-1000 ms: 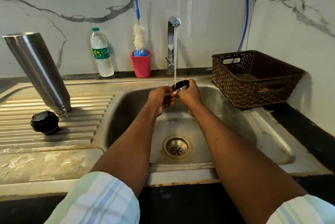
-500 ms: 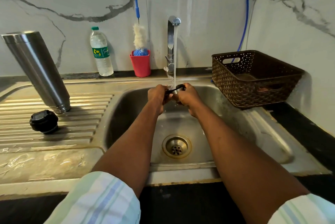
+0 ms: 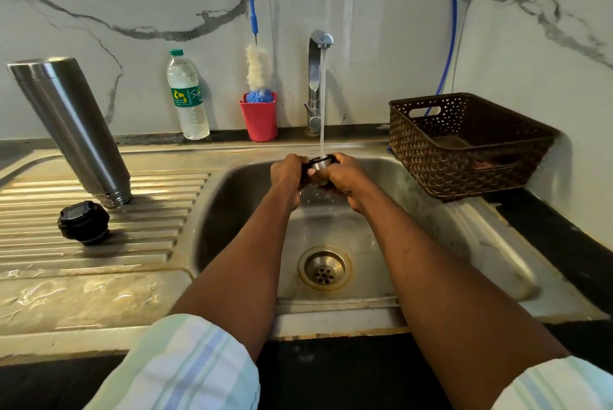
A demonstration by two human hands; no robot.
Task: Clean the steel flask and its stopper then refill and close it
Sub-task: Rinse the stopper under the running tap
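Both hands, left hand [image 3: 288,174] and right hand [image 3: 345,177], grip the small, wet, likely slippery steel cap [image 3: 319,164] by its rim under the tap [image 3: 318,77] at twelve o'clock.

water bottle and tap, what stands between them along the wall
In the head view, a red cup holding a bottle brush stands between the water bottle and the tap.

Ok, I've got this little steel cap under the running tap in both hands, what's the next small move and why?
Probably turn the cap in the stream so water reaches its other sides. Both the left hand and right hand cover much of it, and the tap stream strikes only its top edge.
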